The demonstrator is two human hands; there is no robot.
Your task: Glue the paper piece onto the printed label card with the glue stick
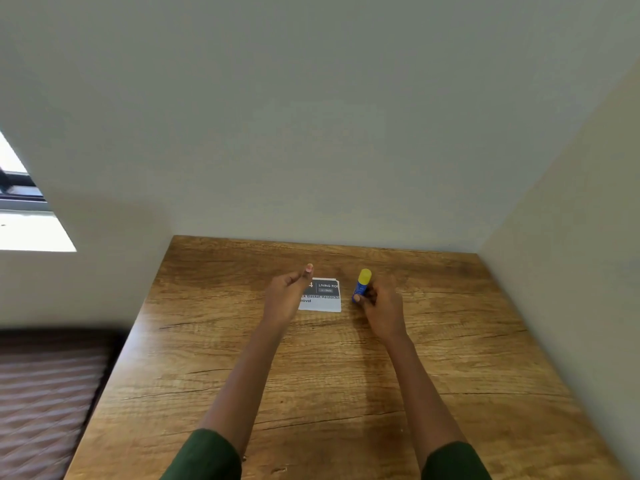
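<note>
While gripped, glue stick (361, 286) points cap-up.

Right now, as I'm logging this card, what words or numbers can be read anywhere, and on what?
"LIVING RO", cut off at the right edge, on the printed label card.
"ck Basket Restocki", same card, start hidden by the left hand.
"oval" beneath it, start hidden too.
Small tag under the heading: blurred.
Print on the glue stick: too small to read.
</note>
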